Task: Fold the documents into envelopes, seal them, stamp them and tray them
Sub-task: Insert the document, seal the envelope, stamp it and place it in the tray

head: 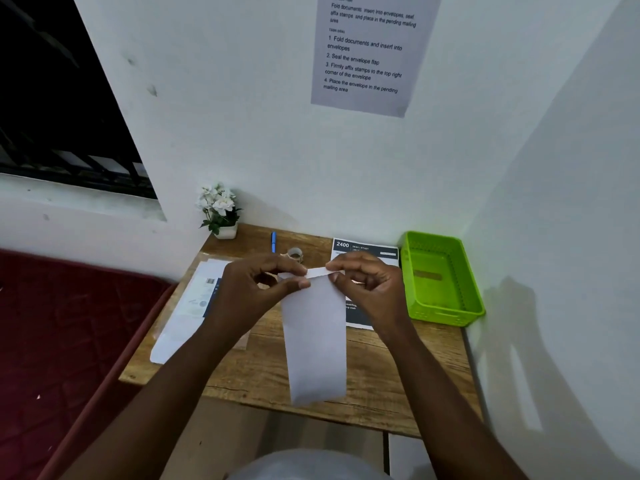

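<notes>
While both forearms reach in from the bottom of the view and angle toward each other, the two hands meet above the middle of the wooden table (pixel 374 379). The left hand (pixel 258 284) has its fingers curled, with thumb and forefinger pinching the top left corner of a long white envelope (pixel 315 337). The right hand (pixel 369 284) mirrors it, its fingers bent and its fingertips pinching the narrow flap (pixel 320 272) at the top edge of the envelope. The flap runs as a thin white strip between the two hands. The envelope hangs lengthwise from this grip, its short top edge up at the fingers and its lower end reaching toward the near edge of the table; whether the lower end touches the wood cannot be told.

Behind the right hand a printed sheet (pixel 363 251) with a dark header lies flat, partly hidden by the envelope. Just right of it a green basket (pixel 446 308) sits at the corner of the table against the wall. To the left a stack of papers (pixel 192 306) lies at a slant over the left edge. At the back of the table are a roll of tape (pixel 295 253), a blue pen (pixel 273 241) and a small pot of white flowers (pixel 220 211). An instruction sheet (pixel 372 53) hangs on the wall above.
</notes>
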